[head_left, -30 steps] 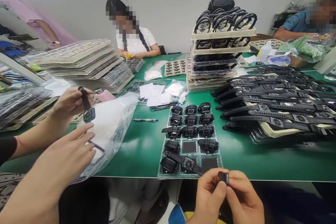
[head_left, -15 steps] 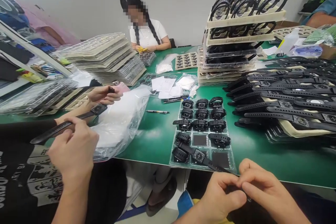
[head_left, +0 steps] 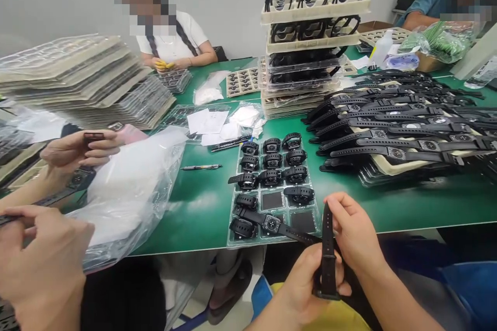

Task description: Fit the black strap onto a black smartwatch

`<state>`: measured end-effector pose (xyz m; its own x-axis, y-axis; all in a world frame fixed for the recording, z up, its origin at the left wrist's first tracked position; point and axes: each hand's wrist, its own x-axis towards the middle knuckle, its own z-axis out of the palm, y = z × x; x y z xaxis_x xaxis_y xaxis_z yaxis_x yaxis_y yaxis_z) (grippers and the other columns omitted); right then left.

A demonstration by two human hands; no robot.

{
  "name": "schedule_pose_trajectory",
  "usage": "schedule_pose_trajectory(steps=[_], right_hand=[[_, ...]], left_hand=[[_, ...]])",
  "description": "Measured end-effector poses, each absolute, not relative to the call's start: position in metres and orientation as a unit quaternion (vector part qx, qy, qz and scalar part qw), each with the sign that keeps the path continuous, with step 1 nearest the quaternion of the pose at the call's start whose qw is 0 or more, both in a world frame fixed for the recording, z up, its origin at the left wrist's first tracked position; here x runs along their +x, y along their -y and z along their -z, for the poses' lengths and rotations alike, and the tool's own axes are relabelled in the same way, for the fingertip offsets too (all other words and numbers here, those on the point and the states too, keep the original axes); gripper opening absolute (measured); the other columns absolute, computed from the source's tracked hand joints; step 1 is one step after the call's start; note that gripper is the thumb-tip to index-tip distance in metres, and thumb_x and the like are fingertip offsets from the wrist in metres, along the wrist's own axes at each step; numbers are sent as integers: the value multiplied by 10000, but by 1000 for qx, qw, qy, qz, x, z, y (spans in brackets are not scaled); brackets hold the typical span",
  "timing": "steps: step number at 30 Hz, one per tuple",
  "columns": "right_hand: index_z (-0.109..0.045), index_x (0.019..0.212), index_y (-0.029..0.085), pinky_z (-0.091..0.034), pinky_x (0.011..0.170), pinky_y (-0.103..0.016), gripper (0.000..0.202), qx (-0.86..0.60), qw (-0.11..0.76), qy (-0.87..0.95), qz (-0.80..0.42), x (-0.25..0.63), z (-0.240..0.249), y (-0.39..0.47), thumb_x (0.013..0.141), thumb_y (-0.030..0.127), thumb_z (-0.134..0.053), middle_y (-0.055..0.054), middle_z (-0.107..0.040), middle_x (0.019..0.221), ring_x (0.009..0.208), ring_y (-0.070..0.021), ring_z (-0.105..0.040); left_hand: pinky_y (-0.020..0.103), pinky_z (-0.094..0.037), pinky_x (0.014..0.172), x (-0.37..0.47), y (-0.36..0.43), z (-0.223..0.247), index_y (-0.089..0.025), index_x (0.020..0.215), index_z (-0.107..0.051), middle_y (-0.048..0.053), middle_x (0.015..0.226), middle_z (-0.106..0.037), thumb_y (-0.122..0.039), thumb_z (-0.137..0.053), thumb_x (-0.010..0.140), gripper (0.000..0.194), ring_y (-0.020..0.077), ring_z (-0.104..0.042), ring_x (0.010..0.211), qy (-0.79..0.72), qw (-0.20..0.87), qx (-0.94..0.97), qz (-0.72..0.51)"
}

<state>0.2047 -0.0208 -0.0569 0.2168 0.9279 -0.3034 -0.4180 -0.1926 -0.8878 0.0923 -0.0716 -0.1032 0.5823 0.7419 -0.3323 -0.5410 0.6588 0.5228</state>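
Both forearms came up from the bottom edge, meeting just below the near rim of the green table. The left hand lay palm-up with its fingers curled around the lower end of a black watch strap, which stood nearly upright. The right hand reached in from the right, pinching the strap near its upper end. The strap's bottom end was partly buried in the left palm, so the clasp was hard to make out. Just beyond it sat a clear tray of watches. At the far left, a co-worker's hands held another watch over a plastic bag.
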Motion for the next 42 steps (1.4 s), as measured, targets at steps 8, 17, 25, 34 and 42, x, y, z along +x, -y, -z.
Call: schedule_pose_trajectory(steps=[8,17,25,34,42], right_hand=[[-640,812,196,-308,424,-162,443,-504,583,209,-602,205,57,17,776,584,-850,92,-392,512,477,-76,-347],[-639,792,195,-294,432,-166,419,-489,599,200,-602,203,57,16,767,546,-867,97,-389,504,471,-74,-341],[-634,804,202,-285,442,-181,392,-483,608,187,-601,202,61,15,793,528,-853,95,-391,507,482,-87,-340],[-636,809,202,-294,455,-167,413,-484,595,189,-613,203,65,17,784,548,-860,94,-398,516,499,-85,-345],[-687,1084,229,-344,479,-214,417,-501,569,275,-590,210,64,30,892,597,-720,58,-457,645,542,-121,-381]], left_hand=[[211,-538,395,98,76,106,-156,914,-690,-48,592,-395,-545,-718,889,392,102,-367,531,-184,898,109,-384],[130,-420,361,94,73,102,-162,895,-682,-48,580,-380,-523,-714,902,363,103,-307,547,-172,905,103,-375],[131,-398,377,94,73,100,-156,840,-639,-39,613,-383,-514,-720,898,372,101,-327,564,-178,899,117,-382],[138,-307,371,94,77,104,-157,858,-640,-49,602,-403,-572,-755,851,431,69,-287,501,-204,894,129,-379],[202,-362,453,91,78,104,-139,876,-723,-28,628,-500,-662,-732,831,525,69,-388,472,-324,816,249,-410]])
